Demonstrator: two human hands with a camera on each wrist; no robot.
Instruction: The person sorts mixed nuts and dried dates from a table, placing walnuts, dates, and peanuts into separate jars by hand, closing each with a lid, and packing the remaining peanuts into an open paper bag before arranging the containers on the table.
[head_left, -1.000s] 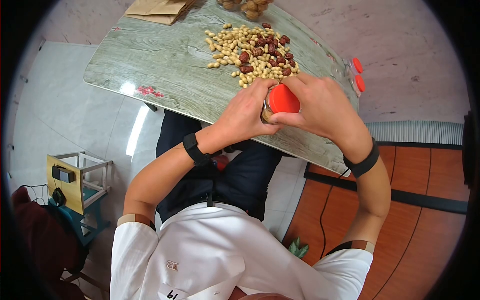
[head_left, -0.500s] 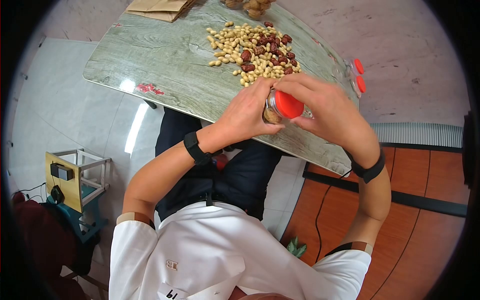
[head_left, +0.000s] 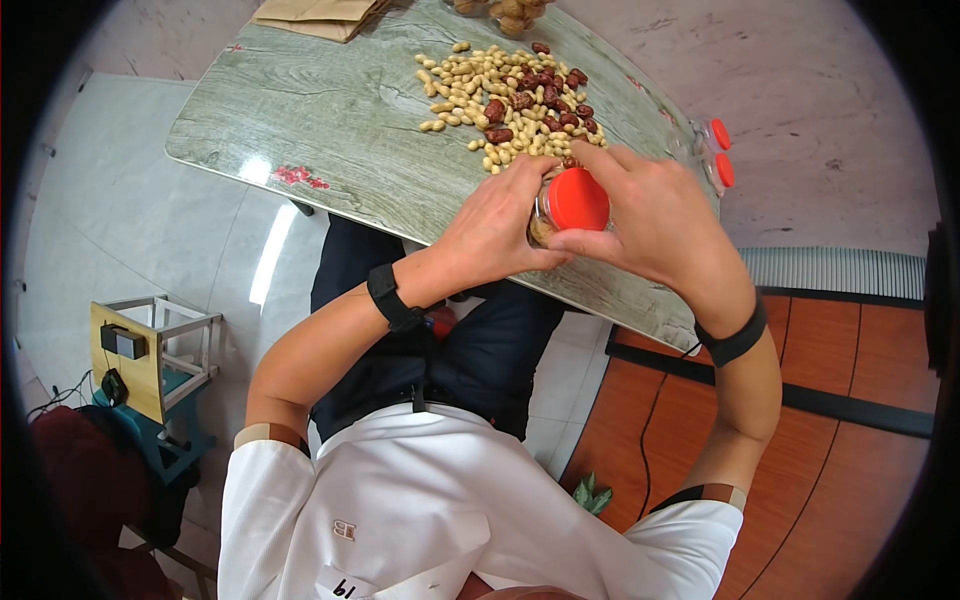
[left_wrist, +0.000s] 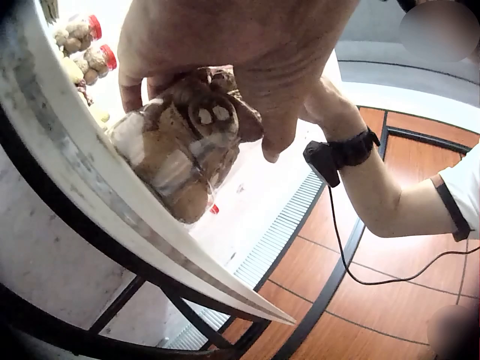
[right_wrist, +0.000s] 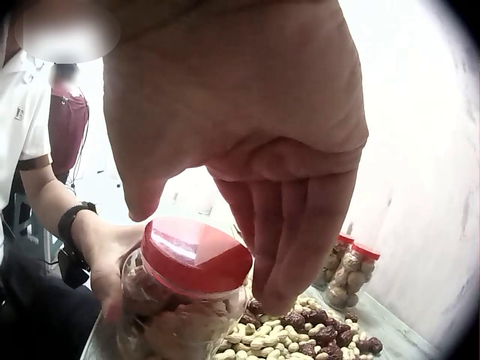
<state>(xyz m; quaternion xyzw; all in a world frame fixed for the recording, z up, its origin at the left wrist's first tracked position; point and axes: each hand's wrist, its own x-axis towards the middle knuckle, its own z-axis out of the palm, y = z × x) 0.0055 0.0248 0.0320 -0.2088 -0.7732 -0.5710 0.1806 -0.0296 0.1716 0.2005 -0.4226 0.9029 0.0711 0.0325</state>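
Observation:
A clear jar (right_wrist: 176, 326) with brown contents and a red lid (head_left: 578, 200) stands upright, with its base out of sight in the head view. My left hand (head_left: 490, 220) grips the jar's body, thumb on the near side and fingers on the far side. In the left wrist view, that hand (left_wrist: 232, 45) is above the jar (left_wrist: 180, 150). My right hand (head_left: 665, 215) spans the red lid, its thumb at the near edge and fingers at the far edge; finger contact is partly hidden. In the right wrist view, my right hand (right_wrist: 240, 112) is over the lid (right_wrist: 196, 256).
Peanuts (head_left: 460, 90) and red dates (head_left: 522, 100) lie heaped on the table (head_left: 300, 110) beyond my hands. Filled jars (head_left: 515, 15) stand at the back, with a paper bag (head_left: 315, 15) to their left. Two red-lidded clear jars (head_left: 722, 170) are at the right edge.
My right hand loosened around the lid and turned, its fingers lifting away; its thumb has come back over the lid's near edge. My left hand has stayed around the jar.

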